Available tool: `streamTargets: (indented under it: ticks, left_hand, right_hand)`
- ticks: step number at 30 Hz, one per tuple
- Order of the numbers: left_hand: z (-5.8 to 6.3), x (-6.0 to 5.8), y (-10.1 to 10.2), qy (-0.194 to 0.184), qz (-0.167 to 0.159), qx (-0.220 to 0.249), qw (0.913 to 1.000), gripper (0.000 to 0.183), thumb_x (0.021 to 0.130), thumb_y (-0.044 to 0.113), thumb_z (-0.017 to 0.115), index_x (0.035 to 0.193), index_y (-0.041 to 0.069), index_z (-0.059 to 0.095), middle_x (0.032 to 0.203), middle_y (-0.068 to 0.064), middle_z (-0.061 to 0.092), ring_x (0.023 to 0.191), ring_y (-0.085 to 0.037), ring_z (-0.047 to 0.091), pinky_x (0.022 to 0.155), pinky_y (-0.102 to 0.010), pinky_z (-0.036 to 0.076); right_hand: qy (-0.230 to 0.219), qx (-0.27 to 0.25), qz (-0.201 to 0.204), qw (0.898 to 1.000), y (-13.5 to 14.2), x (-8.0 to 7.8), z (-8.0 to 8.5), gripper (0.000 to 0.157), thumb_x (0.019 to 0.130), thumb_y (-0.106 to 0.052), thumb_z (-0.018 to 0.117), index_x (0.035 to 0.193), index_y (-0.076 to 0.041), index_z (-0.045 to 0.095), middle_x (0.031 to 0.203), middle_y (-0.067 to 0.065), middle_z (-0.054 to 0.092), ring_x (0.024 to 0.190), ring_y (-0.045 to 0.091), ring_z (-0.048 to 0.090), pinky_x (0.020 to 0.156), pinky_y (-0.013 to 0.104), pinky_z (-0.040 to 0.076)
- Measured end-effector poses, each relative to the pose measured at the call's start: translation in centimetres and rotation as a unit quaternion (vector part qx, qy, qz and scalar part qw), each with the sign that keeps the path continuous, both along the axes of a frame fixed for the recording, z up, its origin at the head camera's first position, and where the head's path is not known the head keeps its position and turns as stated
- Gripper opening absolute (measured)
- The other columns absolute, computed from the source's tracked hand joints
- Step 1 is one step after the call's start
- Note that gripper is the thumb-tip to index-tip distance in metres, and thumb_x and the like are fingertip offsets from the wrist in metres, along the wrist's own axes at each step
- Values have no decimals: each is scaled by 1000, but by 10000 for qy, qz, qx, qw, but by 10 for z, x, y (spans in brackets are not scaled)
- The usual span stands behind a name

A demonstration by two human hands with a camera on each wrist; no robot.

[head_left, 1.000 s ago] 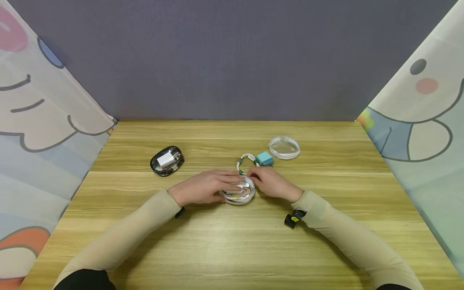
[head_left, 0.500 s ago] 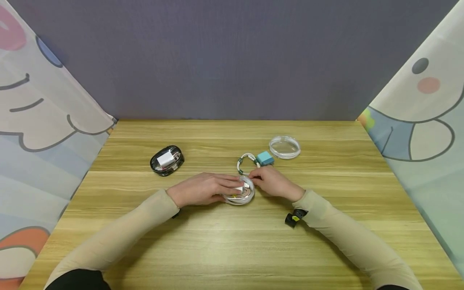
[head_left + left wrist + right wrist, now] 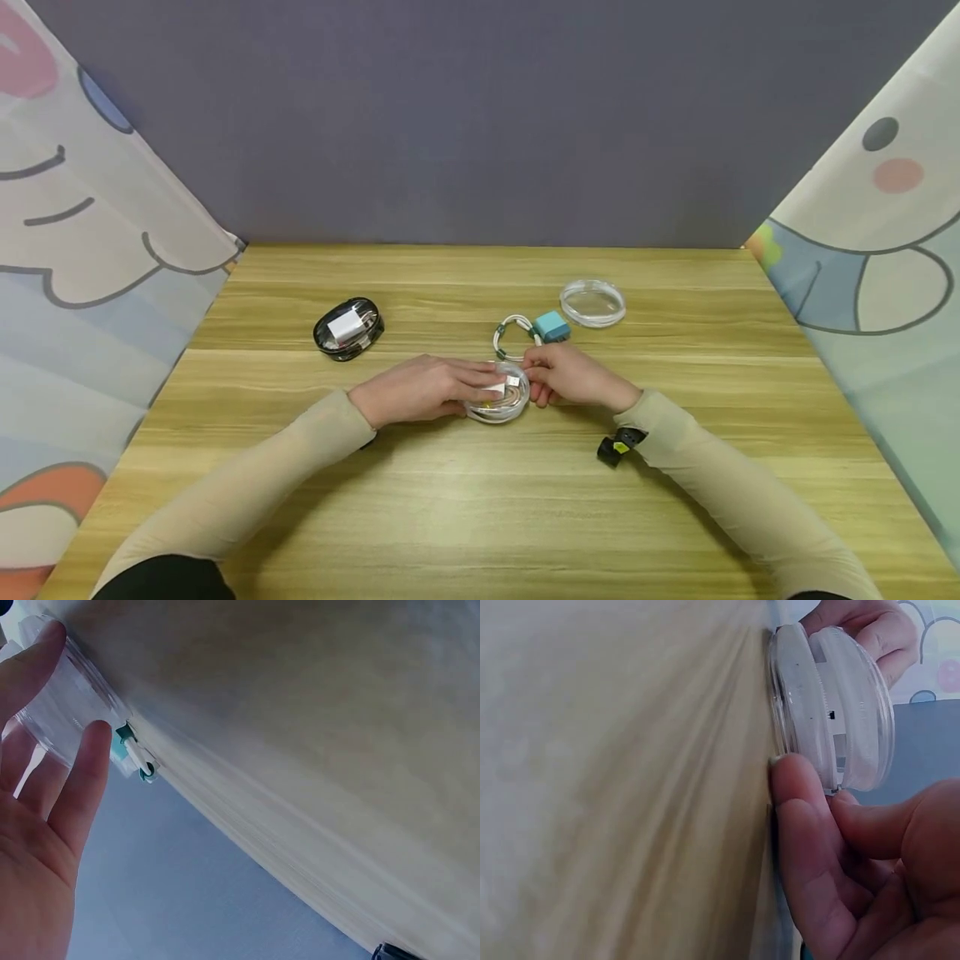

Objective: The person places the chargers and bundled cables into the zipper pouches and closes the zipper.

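A round clear zip case [image 3: 516, 398] with whitish rims lies in front of me. Inside it are a white USB plug [image 3: 512, 382] and a pinkish cable. My left hand [image 3: 427, 389] holds the case from its left side, fingers over the top; in the left wrist view the fingers [image 3: 94, 750] and thumb are spread around it. My right hand [image 3: 573, 375] is at the right rim. The right wrist view shows its thumb and forefinger pinching the small zipper pull [image 3: 838, 790], largely hidden by them. A gap shows between the case's two halves [image 3: 802, 705].
Behind the right hand lie a coiled white cable [image 3: 498, 337] with green ties and a blue charger block [image 3: 552, 326]. Farther back is another clear round case [image 3: 592, 322]. A black-rimmed case [image 3: 337, 350] with a white charger stands left on the wooden table [image 3: 480, 517].
My right hand has shifted slightly right and nearer to me along the case's rim. The left hand stays on the case. The other items lie as before.
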State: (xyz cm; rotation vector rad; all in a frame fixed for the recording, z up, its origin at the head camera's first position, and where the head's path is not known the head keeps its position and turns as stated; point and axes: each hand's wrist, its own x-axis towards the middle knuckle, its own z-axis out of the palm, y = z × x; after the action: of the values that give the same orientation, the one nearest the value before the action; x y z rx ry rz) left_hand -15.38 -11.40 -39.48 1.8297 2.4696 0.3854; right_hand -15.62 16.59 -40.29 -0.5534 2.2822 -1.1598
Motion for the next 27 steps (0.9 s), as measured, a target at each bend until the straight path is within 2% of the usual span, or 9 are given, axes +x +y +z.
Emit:
streamTargets:
  ticks: [7, 19, 22, 25, 27]
  left_hand:
    - [1, 0, 1, 79, 34, 58, 9999, 53, 90, 19, 76, 140, 25, 59, 151, 5, 47, 139, -12, 41, 93, -36, 52]
    - [3, 1, 4, 125, 78, 27, 9999, 50, 90, 17, 76, 137, 25, 62, 148, 5, 50, 137, -14, 44, 99, -36, 49]
    - [3, 1, 3, 210, 101, -19, 9997, 51, 89, 19, 76, 138, 27, 62, 148, 6, 50, 137, -13, 44, 94, -36, 52]
    - [3, 1, 3, 444, 81, -41, 9990, 51, 89, 20, 77, 138, 28, 62, 148, 7, 50, 137, -14, 45, 88, -37, 55]
    - [3, 1, 3, 646, 26, -26, 9979, 51, 89, 19, 76, 137, 27, 63, 147, 6, 51, 136, -15, 46, 89, -36, 54]
  right_hand:
    - [-328, -57, -72, 9994, 6, 4, 0, 15, 103, -7, 53, 92, -3, 62, 71, 7, 69, 61, 20, 67, 54, 34, 57]
    - [-612, -59, -22, 9981, 15, 21, 5, 16, 103, -7, 52, 92, -1, 63, 73, 7, 70, 63, 21, 68, 56, 35, 57]
    - [-537, -21, 31, 9986, 16, 22, 4, 16, 103, -7, 52, 91, -2, 63, 73, 6, 70, 63, 20, 68, 56, 34, 57]
    - [-353, 16, 87, 9993, 16, 21, 4, 17, 103, -7, 52, 92, -3, 64, 73, 4, 70, 63, 19, 68, 57, 33, 57]
    - [-122, 23, 128, 9998, 16, 19, 3, 17, 103, -7, 52, 92, -3, 64, 73, 2, 69, 63, 18, 67, 57, 32, 57]
